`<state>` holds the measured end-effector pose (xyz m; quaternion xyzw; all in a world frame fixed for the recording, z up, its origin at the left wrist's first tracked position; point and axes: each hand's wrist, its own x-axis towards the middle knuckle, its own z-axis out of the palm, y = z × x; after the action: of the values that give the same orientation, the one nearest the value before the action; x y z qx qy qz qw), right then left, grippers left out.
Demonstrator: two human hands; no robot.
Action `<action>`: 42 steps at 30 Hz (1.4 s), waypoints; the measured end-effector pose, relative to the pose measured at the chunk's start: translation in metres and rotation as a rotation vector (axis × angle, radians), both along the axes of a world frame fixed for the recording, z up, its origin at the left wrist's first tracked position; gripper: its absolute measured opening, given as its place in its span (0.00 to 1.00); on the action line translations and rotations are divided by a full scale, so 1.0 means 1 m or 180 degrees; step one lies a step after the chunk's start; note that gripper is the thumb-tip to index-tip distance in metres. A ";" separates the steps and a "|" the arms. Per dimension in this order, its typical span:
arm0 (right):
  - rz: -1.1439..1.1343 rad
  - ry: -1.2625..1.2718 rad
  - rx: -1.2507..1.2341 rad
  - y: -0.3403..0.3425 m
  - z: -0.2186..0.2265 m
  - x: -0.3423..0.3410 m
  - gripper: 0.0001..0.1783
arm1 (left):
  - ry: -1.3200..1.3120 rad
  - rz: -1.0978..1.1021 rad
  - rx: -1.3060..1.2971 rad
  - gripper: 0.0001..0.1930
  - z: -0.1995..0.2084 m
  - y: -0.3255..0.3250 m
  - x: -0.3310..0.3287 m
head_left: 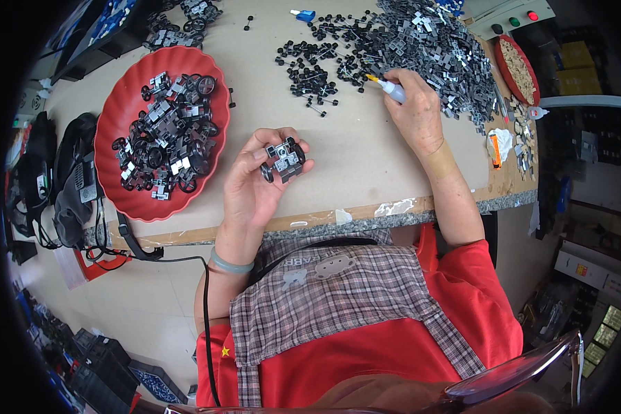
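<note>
My left hand (252,181) is closed round a small toy car chassis (283,160), grey and black with dark wheels, held up above the near part of the table. Farther right, my right hand (415,110) grips a small white squeeze bottle (395,91) with a yellow tip. That tip points up and left toward a scatter of black wheel-and-axle sets (314,77), apart from the chassis. Left of my left hand stands a red scalloped bowl (110,141) with several similar chassis (176,131) piled in it.
A large heap of grey plastic parts (428,52) covers the far right. Beyond it stand a red dish (510,52) of tan bits and a control box (514,24) with buttons. More chassis (179,27) lie behind the bowl. A black cable (205,297) hangs by my left arm.
</note>
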<state>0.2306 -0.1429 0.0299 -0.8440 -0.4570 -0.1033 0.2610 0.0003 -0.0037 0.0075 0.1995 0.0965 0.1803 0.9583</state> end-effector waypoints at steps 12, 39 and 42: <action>-0.0284 0.3088 -0.0148 -0.013 0.011 -0.029 0.06 | -0.0090 -0.0274 0.0158 0.17 0.000 -0.001 -0.001; 0.1735 0.3283 0.0628 -0.003 0.014 -0.067 0.19 | 0.0042 -0.0341 0.0363 0.19 0.004 -0.002 0.001; 0.2021 0.3502 0.0952 0.007 0.004 -0.077 0.20 | 0.0118 -0.0255 0.0419 0.17 0.003 -0.004 0.000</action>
<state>0.1536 -0.1361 0.0343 -0.5523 -0.4644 0.3634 0.5893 0.0002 -0.0074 0.0110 0.2691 0.0941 0.1440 0.9476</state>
